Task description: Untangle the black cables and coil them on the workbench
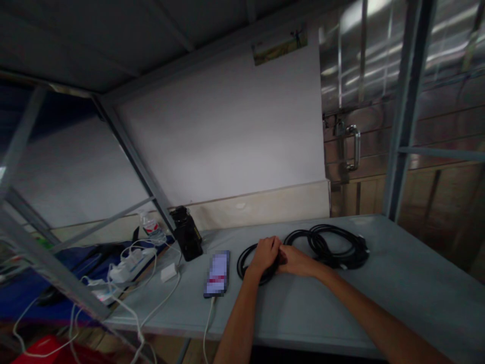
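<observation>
A coiled black cable [241, 267] lies on the grey board in front of me. My left hand [266, 254] is closed over the right side of that coil. Against it, my right hand [296, 259] has its fingers drawn together on the same cable; the fingertips of both hands are partly hidden where they meet. Just to the right, more black cable [358, 255] rests in loose overlapping loops, with small connector ends at its edge. Left of my hands lies a phone [217, 273], its lit screen blurred out and a white charging cord plugged into its lower end.
Beyond the phone are a black box-like item [187, 237] and a white charger [168, 273]. A white power strip [131, 264] with trailing cords and a plastic bottle [151, 225] stand farther left. Metal posts [403, 121] frame the board, under a low overhead panel.
</observation>
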`<state>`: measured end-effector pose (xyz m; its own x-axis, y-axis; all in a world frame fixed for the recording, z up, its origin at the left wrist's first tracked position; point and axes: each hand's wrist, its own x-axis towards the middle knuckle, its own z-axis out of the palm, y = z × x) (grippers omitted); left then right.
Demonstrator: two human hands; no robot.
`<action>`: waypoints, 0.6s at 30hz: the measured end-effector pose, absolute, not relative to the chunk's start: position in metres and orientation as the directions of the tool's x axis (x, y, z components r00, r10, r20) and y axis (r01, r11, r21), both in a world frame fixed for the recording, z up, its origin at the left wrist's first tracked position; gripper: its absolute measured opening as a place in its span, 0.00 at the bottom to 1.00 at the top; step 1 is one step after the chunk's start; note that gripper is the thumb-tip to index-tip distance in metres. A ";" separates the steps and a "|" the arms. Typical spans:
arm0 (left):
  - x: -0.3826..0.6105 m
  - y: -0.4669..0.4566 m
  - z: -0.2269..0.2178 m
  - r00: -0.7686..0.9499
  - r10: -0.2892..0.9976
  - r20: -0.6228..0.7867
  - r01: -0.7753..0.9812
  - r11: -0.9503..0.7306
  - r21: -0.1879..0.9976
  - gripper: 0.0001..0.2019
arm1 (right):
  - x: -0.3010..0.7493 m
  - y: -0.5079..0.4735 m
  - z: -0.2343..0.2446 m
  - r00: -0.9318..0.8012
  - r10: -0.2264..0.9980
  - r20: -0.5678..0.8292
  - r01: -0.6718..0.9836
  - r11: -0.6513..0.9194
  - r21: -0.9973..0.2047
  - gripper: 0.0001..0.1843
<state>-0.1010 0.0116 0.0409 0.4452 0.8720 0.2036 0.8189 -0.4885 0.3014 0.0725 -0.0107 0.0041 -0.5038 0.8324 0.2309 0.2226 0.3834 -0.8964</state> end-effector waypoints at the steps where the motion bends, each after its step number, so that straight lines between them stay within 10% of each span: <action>1: -0.101 0.012 0.041 0.445 0.871 0.207 0.812 -0.490 0.316 0.25 | 0.073 -0.011 0.005 -0.506 0.833 0.222 0.222 0.375 -0.900 0.26; 18: -0.100 0.011 0.043 0.456 0.872 0.179 0.816 -0.490 0.308 0.24 | 0.073 -0.011 0.003 -0.544 0.813 0.205 0.189 0.357 -0.915 0.27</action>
